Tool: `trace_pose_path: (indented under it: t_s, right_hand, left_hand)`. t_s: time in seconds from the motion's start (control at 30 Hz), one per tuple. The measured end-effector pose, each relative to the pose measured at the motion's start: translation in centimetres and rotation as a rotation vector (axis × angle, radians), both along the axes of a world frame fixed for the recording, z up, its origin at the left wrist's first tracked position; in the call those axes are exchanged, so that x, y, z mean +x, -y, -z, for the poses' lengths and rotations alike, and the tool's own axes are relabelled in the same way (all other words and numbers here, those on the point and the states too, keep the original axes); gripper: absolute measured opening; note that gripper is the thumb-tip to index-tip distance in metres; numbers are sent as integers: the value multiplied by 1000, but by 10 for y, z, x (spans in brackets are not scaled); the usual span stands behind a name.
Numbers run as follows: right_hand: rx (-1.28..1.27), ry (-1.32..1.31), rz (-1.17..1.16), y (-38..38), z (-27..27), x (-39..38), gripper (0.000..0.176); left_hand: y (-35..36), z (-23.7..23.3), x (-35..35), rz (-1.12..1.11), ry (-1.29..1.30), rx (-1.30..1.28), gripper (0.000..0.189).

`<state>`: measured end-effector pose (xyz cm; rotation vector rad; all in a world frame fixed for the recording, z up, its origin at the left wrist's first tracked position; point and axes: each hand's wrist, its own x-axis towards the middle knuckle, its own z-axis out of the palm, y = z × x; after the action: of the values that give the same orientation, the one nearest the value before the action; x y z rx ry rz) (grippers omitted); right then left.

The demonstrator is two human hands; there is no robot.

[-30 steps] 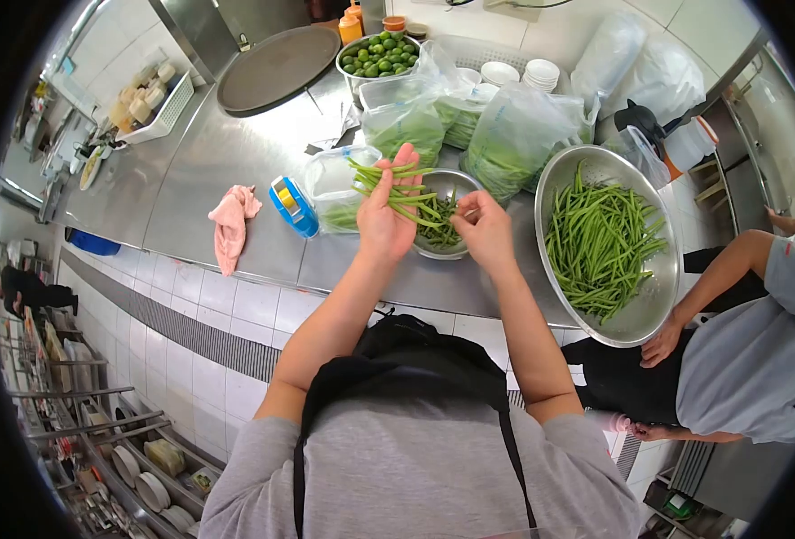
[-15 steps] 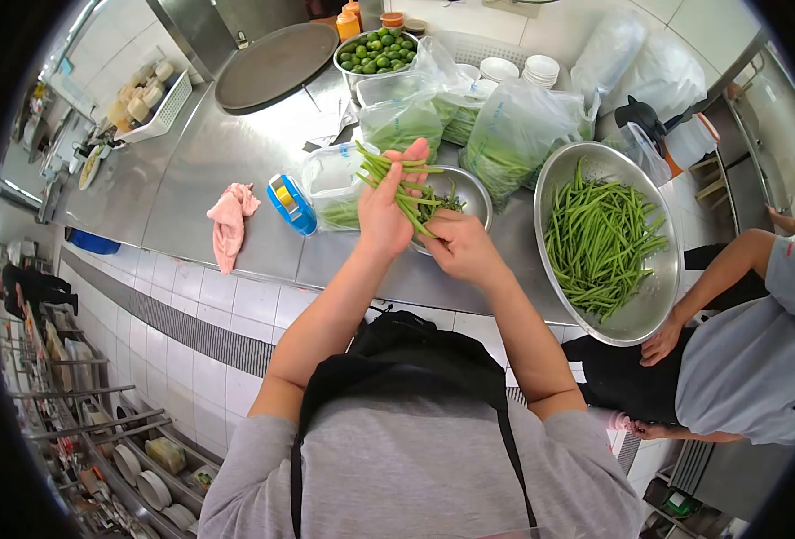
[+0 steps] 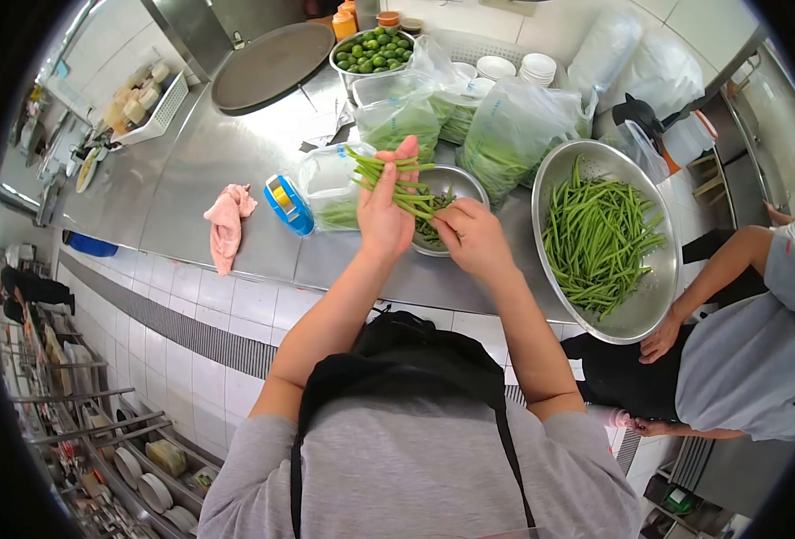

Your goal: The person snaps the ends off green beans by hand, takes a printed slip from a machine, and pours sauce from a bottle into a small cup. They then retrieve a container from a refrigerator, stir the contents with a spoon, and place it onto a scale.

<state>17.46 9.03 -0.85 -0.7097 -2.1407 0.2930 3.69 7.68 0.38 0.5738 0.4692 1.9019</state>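
A bunch of green beans [image 3: 372, 169] lies across the palm of my left hand [image 3: 387, 211], its fingers wrapped partly round them. My right hand [image 3: 471, 235] is pinched at the bunch's right end; what its fingertips hold is too small to make out. Under and behind both hands sits a small steel bowl [image 3: 476, 184] with dark green bits in it. An open plastic bag [image 3: 326, 180] of greens stands left of my left hand. To the right, a large steel colander [image 3: 671, 278] holds many loose green beans [image 3: 600, 238].
Filled plastic bags [image 3: 510, 135], a bowl of limes [image 3: 372, 51] and white bowls [image 3: 538, 67] stand at the back. A blue tape dispenser [image 3: 288, 207] and pink cloth [image 3: 228, 225] lie on the left of the steel counter [image 3: 177, 202]. A co-worker [image 3: 748, 341] stands at the right.
My right hand has moved slightly right, away from my left palm, and its fingers are drawn together more. My left hand still holds the beans.
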Motion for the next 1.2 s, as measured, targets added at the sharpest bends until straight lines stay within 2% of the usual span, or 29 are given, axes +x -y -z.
trace_pose_path:
  t_s: [0.07,0.1,0.17,0.2,0.27,0.33,0.37,0.43,0.47,0.5,0.53,0.57,0.6,0.67,0.7,0.73,0.77,0.93,0.97,1.0,1.07,1.1,1.17,1.2]
  right_hand:
    - [-140,-152,21,2,5,-2,8]
    - [-140,-148,23,2,8,-4,8]
    - [-790,-772,37,3,12,-12,11]
    - [-795,-771,29,3,10,-11,11]
    - [-765,-138,177,0,1,-1,16]
    - [-695,-161,181,-3,15,1,18]
    - [-622,-188,187,-6,16,-2,20]
    - [-546,-206,180,-13,16,-2,22]
    - [-681,-289,101,-14,1,-2,23]
    - [-818,-372,25,-14,-8,-3,24]
    - [-817,-363,21,-13,-10,-4,24]
    - [-786,-219,-94,-13,-12,-5,23]
    - [-751,-72,-207,-12,-13,-7,22]
    - [-823,-102,-236,-7,-10,-13,20]
    - [-832,-219,-246,-5,-11,-17,19]
    - [-844,-333,-261,-3,-11,-22,19]
    - [-908,-441,-281,0,-8,-28,10]
    - [-948,-484,-331,2,-37,-53,10]
    - [-921,-473,-317,-3,-45,-58,12]
    - [-913,-458,-330,-10,-57,-63,12]
    - [-846,-570,-203,-24,-86,-75,15]
    - [-839,-559,-216,-30,-94,-85,15]
    - [-793,-551,-298,-41,-107,-104,15]
    - [-788,-541,-309,-45,-108,-115,15]
  left_hand:
    - [0,-3,4,-5,5,7,14]
    - [2,-2,4,-2,11,31,14]
    - [8,-3,3,-12,15,52,14]
    - [11,-4,4,-26,34,26,14]
    - [12,-1,0,-43,51,7,14]
    - [11,13,-9,97,47,26,17]
    - [11,11,-13,85,49,37,17]
    - [16,9,-17,227,-247,-347,30]
    - [18,7,-15,217,-240,-344,30]
    - [20,5,-9,183,-514,-378,42]
    - [21,3,-5,147,-788,-409,54]
    - [17,6,-2,68,-829,-176,76]
    - [18,9,-2,60,-819,-172,76]
    - [22,6,-7,63,-1185,-151,86]
    - [24,2,-11,117,-1204,-196,92]
    - [26,-2,-14,84,-1189,-204,92]
    - [31,-10,-17,95,-1152,-202,92]
    - [39,-13,-44,74,-1016,-233,87]
    - [45,-27,-53,58,-1216,-370,75]
    - [48,-35,-65,37,-1206,-366,75]
    - [53,-44,-89,4,-1345,-450,51]
    - [51,-45,-101,-14,-1338,-449,51]
    - [44,-41,-120,-463,-1374,-408,26]
    - [39,-37,-127,-477,-1366,-409,26]
